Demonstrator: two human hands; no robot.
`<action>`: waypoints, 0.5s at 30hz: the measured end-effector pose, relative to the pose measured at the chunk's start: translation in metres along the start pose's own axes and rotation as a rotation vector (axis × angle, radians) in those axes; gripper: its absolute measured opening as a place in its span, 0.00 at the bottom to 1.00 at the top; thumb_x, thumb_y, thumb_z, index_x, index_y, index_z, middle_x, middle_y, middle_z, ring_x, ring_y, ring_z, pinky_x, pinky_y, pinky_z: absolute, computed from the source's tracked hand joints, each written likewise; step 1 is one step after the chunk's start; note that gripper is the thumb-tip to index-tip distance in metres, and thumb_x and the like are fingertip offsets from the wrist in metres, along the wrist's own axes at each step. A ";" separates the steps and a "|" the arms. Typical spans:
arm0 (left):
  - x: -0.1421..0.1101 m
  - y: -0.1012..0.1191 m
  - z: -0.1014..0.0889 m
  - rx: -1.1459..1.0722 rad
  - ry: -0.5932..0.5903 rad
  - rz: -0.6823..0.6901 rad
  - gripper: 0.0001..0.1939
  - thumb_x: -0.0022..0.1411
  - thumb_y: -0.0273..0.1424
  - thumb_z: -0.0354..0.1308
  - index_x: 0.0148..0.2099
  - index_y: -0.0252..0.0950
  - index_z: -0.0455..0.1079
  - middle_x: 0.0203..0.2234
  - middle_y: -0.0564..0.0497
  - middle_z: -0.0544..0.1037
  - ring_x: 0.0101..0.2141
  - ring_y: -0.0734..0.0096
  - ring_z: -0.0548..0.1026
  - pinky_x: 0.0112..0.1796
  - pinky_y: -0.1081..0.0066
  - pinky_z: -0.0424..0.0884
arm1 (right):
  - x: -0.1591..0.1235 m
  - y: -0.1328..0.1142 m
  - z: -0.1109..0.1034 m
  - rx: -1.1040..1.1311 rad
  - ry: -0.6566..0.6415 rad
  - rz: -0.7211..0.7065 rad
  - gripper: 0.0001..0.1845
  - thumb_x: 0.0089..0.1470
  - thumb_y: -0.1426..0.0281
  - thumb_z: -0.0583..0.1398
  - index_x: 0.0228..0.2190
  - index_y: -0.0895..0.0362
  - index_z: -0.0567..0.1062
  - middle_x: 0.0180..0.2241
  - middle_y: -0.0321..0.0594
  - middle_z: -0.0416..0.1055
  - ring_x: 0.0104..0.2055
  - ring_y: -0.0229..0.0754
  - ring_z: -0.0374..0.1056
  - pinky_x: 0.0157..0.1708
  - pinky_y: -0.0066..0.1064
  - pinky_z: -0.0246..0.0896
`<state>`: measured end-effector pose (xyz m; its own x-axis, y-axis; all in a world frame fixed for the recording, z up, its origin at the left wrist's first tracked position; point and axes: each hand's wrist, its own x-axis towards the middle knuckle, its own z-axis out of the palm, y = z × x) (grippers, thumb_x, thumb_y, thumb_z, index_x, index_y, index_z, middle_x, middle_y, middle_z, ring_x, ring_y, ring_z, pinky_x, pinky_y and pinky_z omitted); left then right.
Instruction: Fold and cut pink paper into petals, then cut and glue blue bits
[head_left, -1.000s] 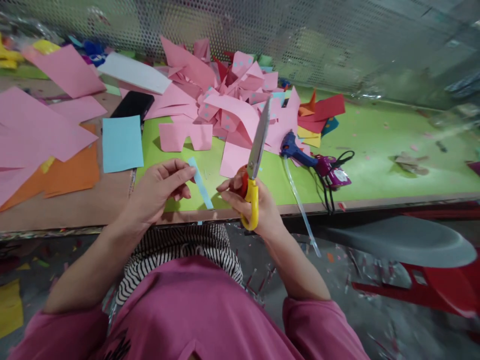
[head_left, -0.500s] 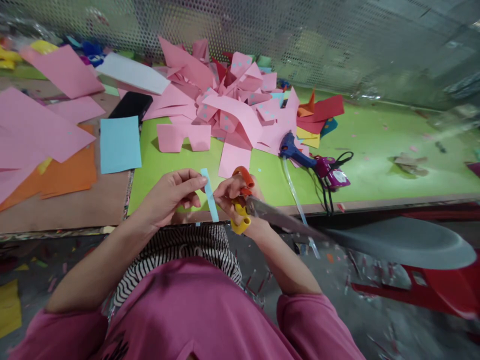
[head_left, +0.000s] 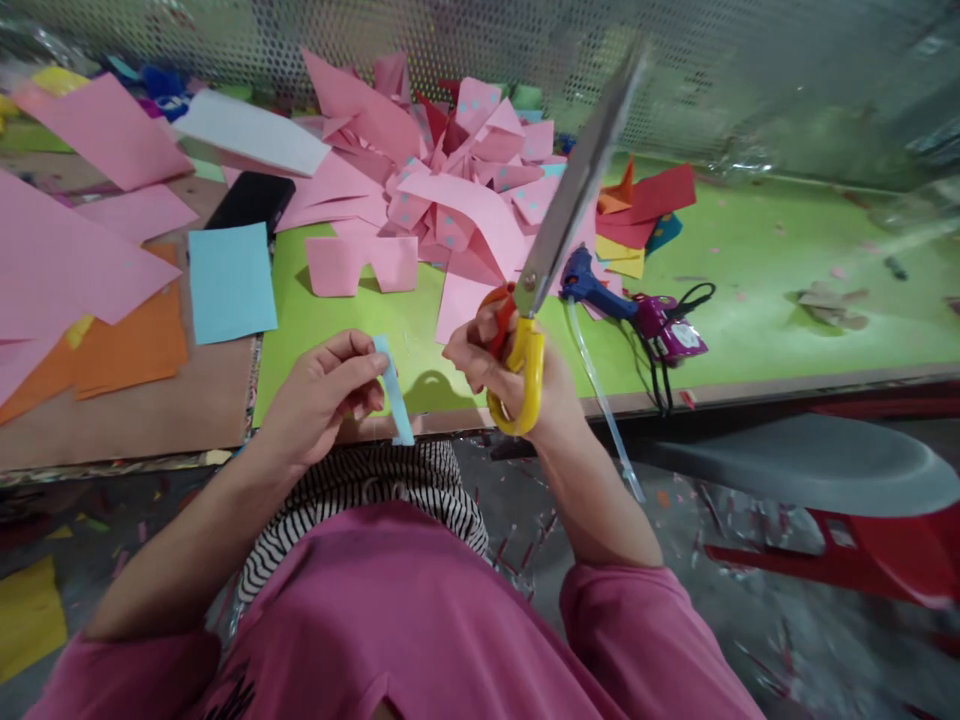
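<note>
Between the thumb and fingers of my left hand (head_left: 322, 392) is a narrow light-blue paper strip (head_left: 397, 400), its lower end hanging at the table's front edge. My right hand (head_left: 517, 370) is wrapped round a pair of scissors (head_left: 559, 220) with one orange-red and one yellow handle. Their blades are together and point up and away to the right. The scissors are apart from the strip. Just beyond my hands lies a pink paper cutout (head_left: 362, 266) with a notch in its lower edge. A light-blue paper square (head_left: 232, 283) rests to the left.
A heap of pink paper pieces (head_left: 450, 190) covers the back middle. A blue glue gun (head_left: 596, 285) with a clear glue stick lies right of my right hand, beside a purple tag. A black phone (head_left: 251, 200) is partly under paper. A grey seat (head_left: 832, 465) stands at right.
The scissors have swung from pointing right and down to pointing upward. My right hand has moved away from the strip, and my left hand with the strip has shifted slightly left.
</note>
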<state>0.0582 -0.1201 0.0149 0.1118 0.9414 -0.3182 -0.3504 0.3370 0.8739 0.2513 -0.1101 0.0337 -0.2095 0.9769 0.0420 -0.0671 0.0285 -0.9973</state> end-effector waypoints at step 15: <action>-0.009 -0.004 -0.007 -0.026 0.034 -0.012 0.11 0.46 0.30 0.69 0.29 0.38 0.69 0.17 0.59 0.68 0.19 0.82 0.64 0.17 0.82 0.56 | 0.007 -0.008 0.003 -0.023 -0.065 0.024 0.23 0.45 0.64 0.73 0.29 0.52 0.64 0.29 0.29 0.65 0.31 0.33 0.63 0.32 0.29 0.63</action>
<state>0.0522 -0.1301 0.0122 0.0849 0.9362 -0.3411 -0.3731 0.3473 0.8603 0.2475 -0.1046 0.0421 -0.2738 0.9616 0.0214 -0.0387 0.0113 -0.9992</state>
